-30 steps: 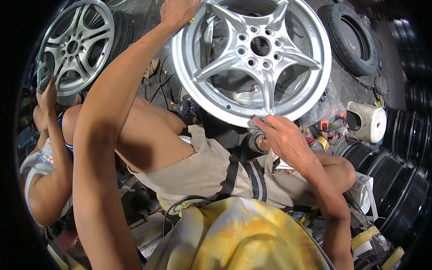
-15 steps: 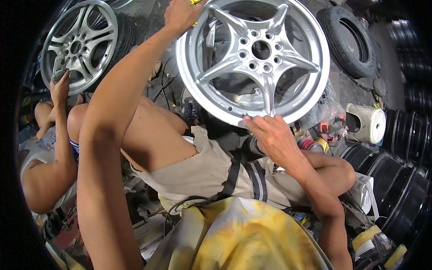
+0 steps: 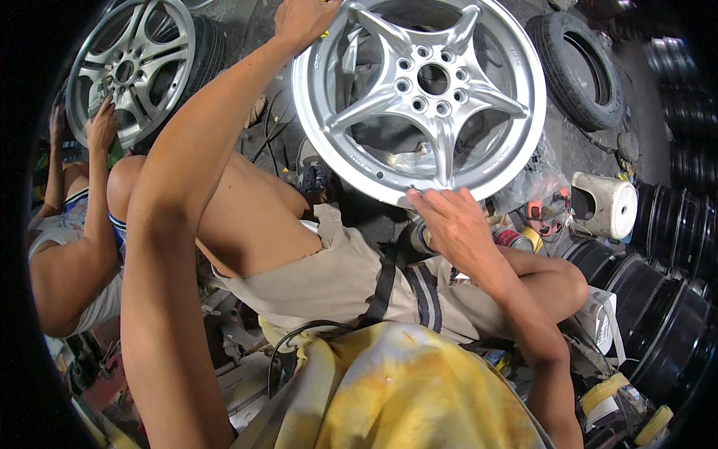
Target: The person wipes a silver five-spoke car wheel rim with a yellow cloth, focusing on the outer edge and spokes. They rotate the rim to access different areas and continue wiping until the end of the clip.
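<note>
A silver alloy wheel rim (image 3: 441,161) with several star-like spokes stands tilted in front of me. My left hand (image 3: 305,22) is at its upper-left edge, fingers curled, with a bit of something yellow (image 3: 324,34) showing under it. What that yellow piece is, I cannot make out; the fingertips are partly cut off by the top of the view. At the bottom edge, my right hand (image 3: 455,224) grips the rim's lip, its fingertips on the face near a spoke's foot.
On the left a person's hand (image 3: 101,127) works with a grey block on another silver wheel (image 3: 161,56) beside a tyre. A loose tyre (image 3: 580,71) lies at upper right. Black steel rims (image 3: 651,299), a white stool (image 3: 607,206), a tin can (image 3: 513,239) and plastic bags are on the right.
The wheel rim and both my hands have hardly moved. At the left, the other person's hand has gone up along their wheel, and their second hand now shows.
</note>
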Motion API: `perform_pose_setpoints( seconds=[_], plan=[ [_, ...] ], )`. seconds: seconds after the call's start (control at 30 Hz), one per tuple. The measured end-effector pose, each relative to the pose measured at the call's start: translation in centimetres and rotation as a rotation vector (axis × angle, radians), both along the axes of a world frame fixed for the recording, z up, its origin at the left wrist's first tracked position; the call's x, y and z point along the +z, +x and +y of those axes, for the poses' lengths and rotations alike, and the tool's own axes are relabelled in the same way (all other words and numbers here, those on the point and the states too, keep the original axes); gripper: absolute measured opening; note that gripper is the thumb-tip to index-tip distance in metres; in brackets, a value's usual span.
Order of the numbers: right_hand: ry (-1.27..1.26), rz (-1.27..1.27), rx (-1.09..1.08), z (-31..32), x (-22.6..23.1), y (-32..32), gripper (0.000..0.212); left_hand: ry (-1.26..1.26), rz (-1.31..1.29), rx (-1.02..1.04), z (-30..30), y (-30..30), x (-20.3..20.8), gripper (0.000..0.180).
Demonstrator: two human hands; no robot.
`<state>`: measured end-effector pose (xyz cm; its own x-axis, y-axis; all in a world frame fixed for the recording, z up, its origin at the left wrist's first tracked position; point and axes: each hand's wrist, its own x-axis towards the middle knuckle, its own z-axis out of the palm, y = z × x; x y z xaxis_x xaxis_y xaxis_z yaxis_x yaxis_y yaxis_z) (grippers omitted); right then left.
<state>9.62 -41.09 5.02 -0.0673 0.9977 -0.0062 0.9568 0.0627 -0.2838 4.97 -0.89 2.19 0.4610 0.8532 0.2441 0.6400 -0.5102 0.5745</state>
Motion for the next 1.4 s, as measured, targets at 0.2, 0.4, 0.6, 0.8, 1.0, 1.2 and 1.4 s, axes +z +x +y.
perform_pose_setpoints(
  seconds=[0.2,0.4,0.6,0.8,1.0,1.2,1.4],
  plan=[
    [-0.006,0.090,-0.011,0.2,0.5,0.8,0.041,0.033,0.004,0.020,0.8,-0.3,-1.0,0.055],
    [0.023,0.152,-0.043,1.6,-0.3,0.0,0.039,0.038,0.031,0.006,0.5,0.0,-0.1,0.058],
    [0.032,0.159,-0.049,0.6,-0.2,1.1,0.044,0.029,0.068,-0.052,0.5,-0.1,-0.4,0.065],
    [0.076,0.090,-0.055,0.2,-0.1,0.2,0.046,0.057,0.138,-0.039,1.4,-0.4,-1.4,0.075],
    [0.126,0.009,-0.075,1.0,-0.7,-1.7,0.048,-0.023,0.028,0.019,0.0,0.1,-0.1,0.057],
    [0.131,0.015,-0.089,0.7,-0.7,-1.6,0.047,0.004,0.021,-0.012,0.0,-0.4,0.1,0.055],
    [0.055,0.080,-0.102,0.0,-0.2,-0.3,0.040,0.004,0.011,-0.028,0.4,-0.4,-0.4,0.056]
  ],
)
